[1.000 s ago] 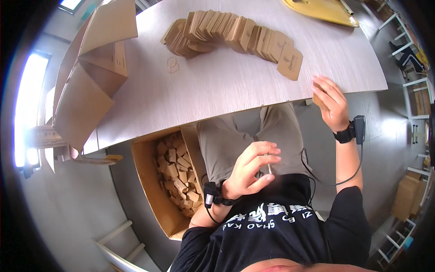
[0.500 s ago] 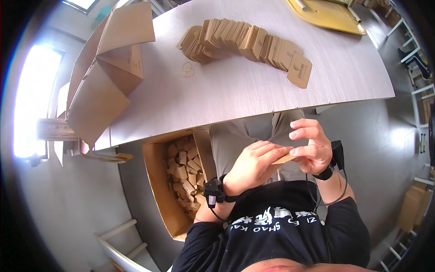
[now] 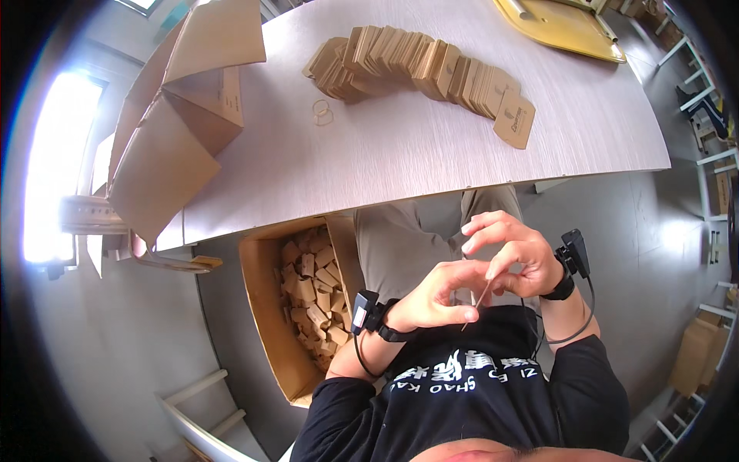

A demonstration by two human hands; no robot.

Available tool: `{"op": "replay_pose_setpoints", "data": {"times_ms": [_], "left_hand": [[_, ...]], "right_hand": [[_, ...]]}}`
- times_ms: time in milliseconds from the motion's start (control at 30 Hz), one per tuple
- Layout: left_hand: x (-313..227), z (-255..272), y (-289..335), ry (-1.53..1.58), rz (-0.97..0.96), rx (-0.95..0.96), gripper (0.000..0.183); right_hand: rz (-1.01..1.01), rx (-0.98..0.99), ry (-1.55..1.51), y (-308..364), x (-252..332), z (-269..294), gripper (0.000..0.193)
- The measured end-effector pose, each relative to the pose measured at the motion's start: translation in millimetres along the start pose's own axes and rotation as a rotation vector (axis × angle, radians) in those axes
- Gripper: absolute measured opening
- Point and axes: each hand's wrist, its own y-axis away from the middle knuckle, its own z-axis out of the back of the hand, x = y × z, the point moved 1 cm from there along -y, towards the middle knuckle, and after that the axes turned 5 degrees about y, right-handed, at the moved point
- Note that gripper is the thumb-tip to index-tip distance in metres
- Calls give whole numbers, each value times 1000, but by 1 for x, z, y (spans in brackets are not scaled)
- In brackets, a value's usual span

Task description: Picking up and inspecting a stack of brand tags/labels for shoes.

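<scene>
In front of my chest, over my lap, both hands hold one thin brown cardboard sleeve point(image 3: 483, 294), seen nearly edge-on. My left hand point(image 3: 439, 296) has its thumb at the near end and its fingers behind the piece. My right hand point(image 3: 517, 258) pinches the other end between thumb and index finger, its remaining fingers raised and curved. On the table point(image 3: 369, 165) a long curved row of similar flat sleeves point(image 3: 416, 61) leans over, the last one lying face up with dark print.
Left of my legs stands an open carton point(image 3: 269, 323) holding many loose opened sleeves point(image 3: 315, 289). A large box with raised flaps point(image 3: 165, 162) is at the table's left. Two rubber bands point(image 3: 322, 113) lie near the row. A yellow chair seat point(image 3: 566, 31) occupies the far right corner.
The sleeve has turned from nearly flat to steep and edge-on. My left hand has rolled so its thumb shows; my right hand has shifted slightly left.
</scene>
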Motion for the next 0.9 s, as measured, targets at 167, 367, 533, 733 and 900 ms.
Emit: {"op": "replay_pose_setpoints", "data": {"times_ms": [167, 367, 533, 733, 900], "left_hand": [[0, 6, 3, -185, -61, -189, 75], [-13, 16, -3, -469, -143, -187, 67], [-19, 24, 0, -410, 93, -199, 58], [-13, 13, 5, -283, 57, -213, 66], [27, 11, 8, -251, -58, -186, 79]], "right_hand": [[162, -139, 369, -2, 9, -1, 30], [136, -78, 417, -1, 8, 5, 26], [19, 164, 279, 1, 3, 21, 18], [168, 138, 449, -6, 0, 9, 20], [190, -93, 485, 10, 1, -4, 24]]}}
